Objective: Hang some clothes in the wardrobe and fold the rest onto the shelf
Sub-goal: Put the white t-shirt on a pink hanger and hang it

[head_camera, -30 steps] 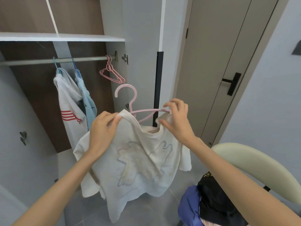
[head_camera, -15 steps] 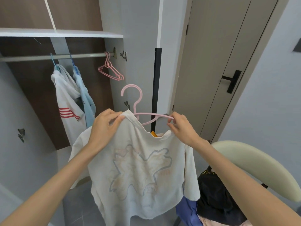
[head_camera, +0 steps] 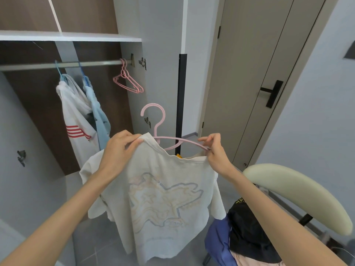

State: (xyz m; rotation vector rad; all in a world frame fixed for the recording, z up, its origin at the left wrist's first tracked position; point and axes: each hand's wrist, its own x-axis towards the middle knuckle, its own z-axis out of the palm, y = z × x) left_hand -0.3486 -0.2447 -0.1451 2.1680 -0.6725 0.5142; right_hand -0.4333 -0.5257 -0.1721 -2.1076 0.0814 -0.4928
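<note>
We held a white T-shirt (head_camera: 163, 198) up in front of the open wardrobe, its pale printed side facing us and its hem hanging free above the grey floor. A pink hanger (head_camera: 153, 105) was partly inside it. One arm of the hanger was hidden under the shoulder fabric. The other arm lay bare above the neck opening, where an orange label (head_camera: 179, 156) showed. The hook stood upright and caught on nothing, well below the rail (head_camera: 96, 63).

Our left hand (head_camera: 119, 148) had its fingers curled over the covered shoulder, gripping the cloth there. The fingers of our right hand (head_camera: 217, 150) pinched the far end of the bare hanger arm, just where the edge of the neck opening met it. We could not tell whether any cloth was caught in that pinch as well.

A white shirt with red stripes (head_camera: 76, 116) and a light blue garment (head_camera: 99, 116) hung side by side on the rail. Empty pink hangers (head_camera: 127, 81) hung further along, near the wardrobe's side wall. A white shelf (head_camera: 76, 36) ran above the rail.

At our right stood a chair with a cream backrest (head_camera: 297, 192). A heap lay on the chair: a black garment (head_camera: 247, 227) on top, a blue one (head_camera: 217, 237) beside it, and something pinkish at the bottom edge. Behind it was a closed door (head_camera: 249, 73) with a black handle (head_camera: 271, 93).
</note>
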